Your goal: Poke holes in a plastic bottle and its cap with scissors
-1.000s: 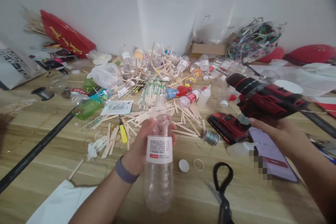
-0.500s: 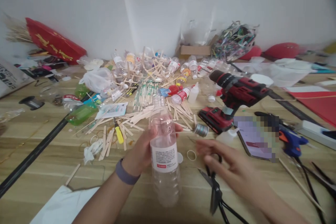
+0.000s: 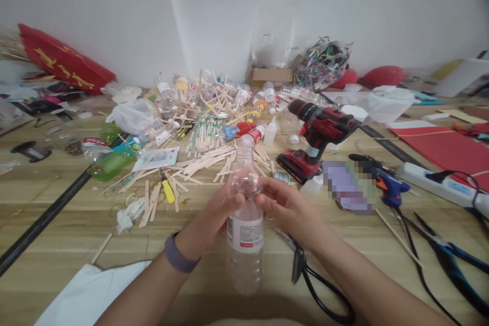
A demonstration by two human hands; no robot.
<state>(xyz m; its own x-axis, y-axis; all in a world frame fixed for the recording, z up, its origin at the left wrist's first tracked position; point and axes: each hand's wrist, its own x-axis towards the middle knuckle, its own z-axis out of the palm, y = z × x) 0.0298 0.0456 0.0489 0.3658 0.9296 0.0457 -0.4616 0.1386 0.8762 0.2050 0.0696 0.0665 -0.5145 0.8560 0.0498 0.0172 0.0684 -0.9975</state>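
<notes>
Now our left hand (image 3: pixel 219 209) is gripping a clear, ribbed plastic bottle (image 3: pixel 245 214) with a white paper label (image 3: pixel 249 234), thumb in front just above that label. Our right hand (image 3: pixel 286 209) is closed on the opposite side, its thumb at the bottle's edge. So the bottle sits between our two hands, neck leaning away from us; whether its base meets the pale wood-grain surface (image 3: pixel 206 290) we can't tell.

As far as we can judge, work on this bottle is at an early stage: it looks whole, its label is on, and we see no cut or hole. What is left, we cannot read from here.

Just below our right hand lie black-handled metal scissors (image 3: pixel 300 262), unheld. Beyond that hand, a red-and-black cordless drill (image 3: pixel 321 122) stands on its battery, also out of our grasp, and farther right is a blue-and-orange glue gun (image 3: pixel 393 191). Past our left hand we have flat pale wooden sticks (image 3: pixel 208 160), loosely scattered, with more clear plastic bottles heaped behind.
</notes>
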